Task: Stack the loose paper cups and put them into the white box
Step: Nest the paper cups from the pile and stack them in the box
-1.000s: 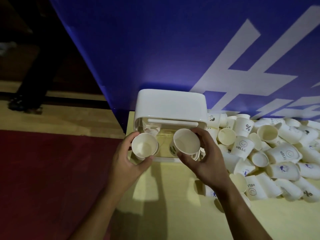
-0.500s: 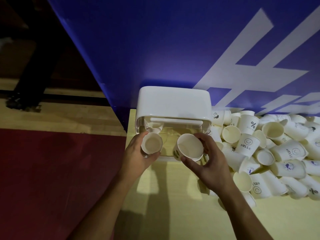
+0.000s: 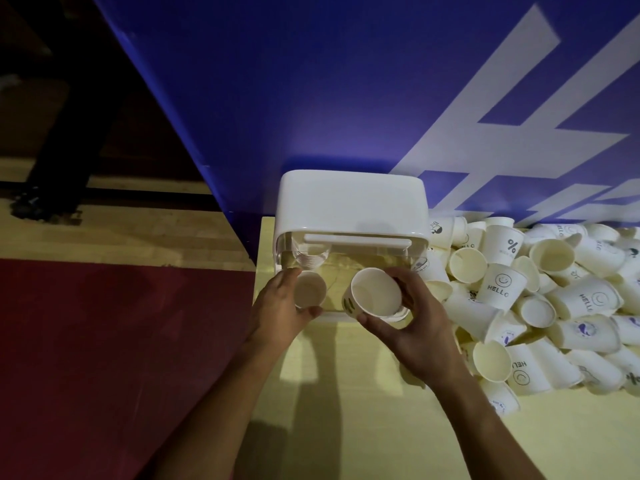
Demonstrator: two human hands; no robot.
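Because they are probably meant to stand side by side, the left hand grips one paper cup and the right hand a second paper cup, both upright at the white box opening.

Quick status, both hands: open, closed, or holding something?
Left hand: holding a paper cup, fingers curled round it, at the white box.
Right hand: holding a printed cup.
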